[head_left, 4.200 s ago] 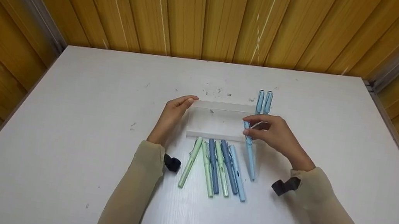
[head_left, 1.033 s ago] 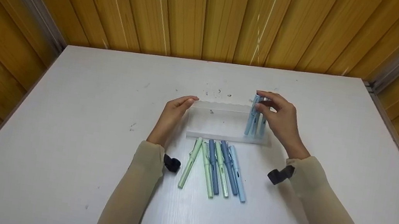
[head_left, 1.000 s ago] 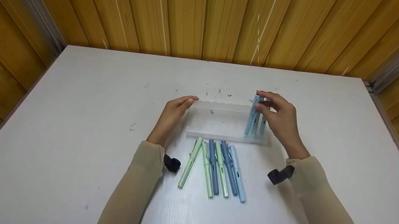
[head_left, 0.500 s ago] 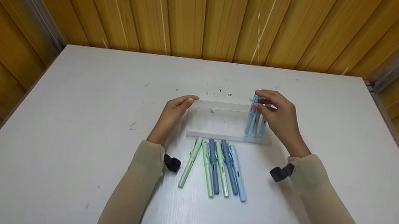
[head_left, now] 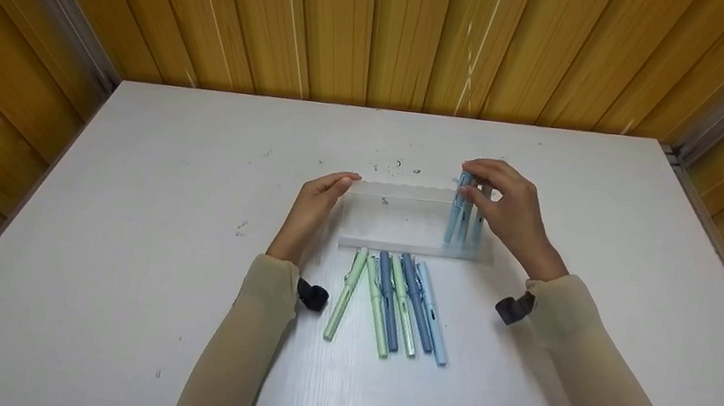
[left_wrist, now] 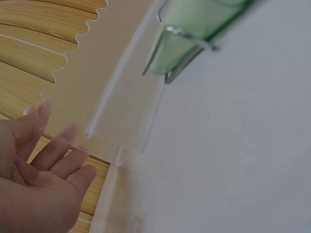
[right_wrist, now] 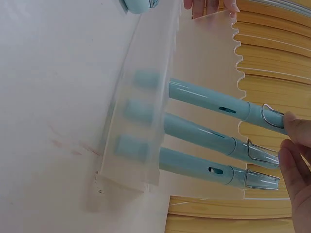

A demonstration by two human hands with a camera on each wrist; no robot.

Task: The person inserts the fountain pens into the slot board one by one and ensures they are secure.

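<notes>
Right hand [head_left: 508, 199] pinching a smooth blue pen [right_wrist: 209, 99] by the cap, lower end inside a clear plastic rack [head_left: 391, 247] with a wavy back edge, beside two matching pens [right_wrist: 199, 133]. Left hand [head_left: 318, 204] pinching the rack's corner. Frosted front, so can't really tell if the pen touches bottom. Six slim loose pens [head_left: 388, 302] on the white table [head_left: 112, 267].

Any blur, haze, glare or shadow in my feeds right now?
Left wrist: the green pen at the top is out of focus. Right wrist: the light-blue pens turn hazy where the translucent holder covers them. Head: soft shadow beside the right sleeve; pale sheen on the table between both sleeves.
</notes>
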